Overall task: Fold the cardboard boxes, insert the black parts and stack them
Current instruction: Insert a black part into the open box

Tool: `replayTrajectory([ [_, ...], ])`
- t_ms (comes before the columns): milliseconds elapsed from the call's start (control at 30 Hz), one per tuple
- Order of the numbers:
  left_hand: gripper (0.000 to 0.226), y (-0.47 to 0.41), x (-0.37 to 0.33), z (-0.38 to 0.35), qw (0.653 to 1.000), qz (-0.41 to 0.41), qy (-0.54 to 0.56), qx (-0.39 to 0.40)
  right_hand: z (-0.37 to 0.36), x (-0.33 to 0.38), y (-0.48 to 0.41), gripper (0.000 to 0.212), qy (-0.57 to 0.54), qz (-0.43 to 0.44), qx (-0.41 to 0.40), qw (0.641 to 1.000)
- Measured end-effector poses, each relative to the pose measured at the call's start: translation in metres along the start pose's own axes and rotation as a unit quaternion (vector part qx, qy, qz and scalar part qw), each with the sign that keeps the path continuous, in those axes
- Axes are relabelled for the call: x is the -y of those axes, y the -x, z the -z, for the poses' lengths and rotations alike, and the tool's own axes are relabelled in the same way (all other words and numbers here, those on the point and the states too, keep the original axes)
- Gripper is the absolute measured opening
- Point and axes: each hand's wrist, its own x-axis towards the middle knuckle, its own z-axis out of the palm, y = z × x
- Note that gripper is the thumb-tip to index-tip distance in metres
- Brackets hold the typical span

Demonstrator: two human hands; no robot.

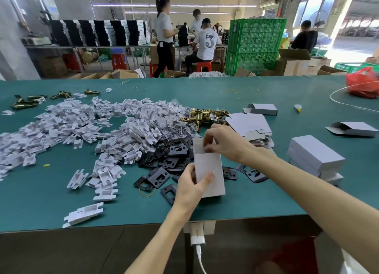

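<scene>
The box point(209, 171) is held over the table point(266, 193) near its 6 o'clock edge, long axis running 12 to 6; the left hand point(190, 188) grips its lower end, thumb on the front face; the right hand point(224, 143) pinches the flap at the 12 o'clock end; black parts point(170, 159) lie just beside at 9 o'clock, nearer the left hand; the stack point(315, 156) sits at 3 o'clock, probably the right hand's reach.

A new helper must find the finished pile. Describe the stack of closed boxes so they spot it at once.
Start at the green table and look to its right side, past the person's right arm. The stack of closed white boxes stands there. Unlike it, the open box behind lies single and the flat boxes are unfolded.
</scene>
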Motion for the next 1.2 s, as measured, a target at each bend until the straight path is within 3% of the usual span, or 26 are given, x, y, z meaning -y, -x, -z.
replayTrajectory([
  [100,0.036,-0.001,0.001,-0.001,1.000,0.002,-0.005,-0.011,-0.001,-0.006,0.004,0.005,-0.030,-0.017,-0.078,0.996],
  [200,0.033,-0.002,0.002,-0.001,1.000,0.008,0.011,-0.024,-0.009,-0.016,0.006,0.019,-0.081,-0.117,-0.137,0.980],
  [333,0.029,-0.002,0.003,-0.001,0.999,0.010,0.025,-0.036,-0.046,-0.035,0.023,0.028,-0.056,-0.219,0.006,0.974],
  [400,0.028,-0.003,0.004,-0.001,0.999,0.008,0.022,-0.039,-0.064,-0.037,0.034,0.037,-0.002,-0.215,0.063,0.975],
  [700,0.027,-0.003,0.004,-0.002,0.999,0.002,0.015,-0.041,-0.071,-0.029,0.036,0.022,0.051,-0.193,0.026,0.980],
  [933,0.028,-0.003,0.003,-0.003,0.999,0.001,0.016,-0.040,-0.058,-0.021,0.044,0.016,-0.041,-0.170,-0.038,0.984],
  [1200,0.032,-0.001,0.003,-0.002,0.999,0.000,0.011,-0.033,-0.018,-0.010,0.031,0.010,-0.175,-0.174,-0.172,0.954],
])
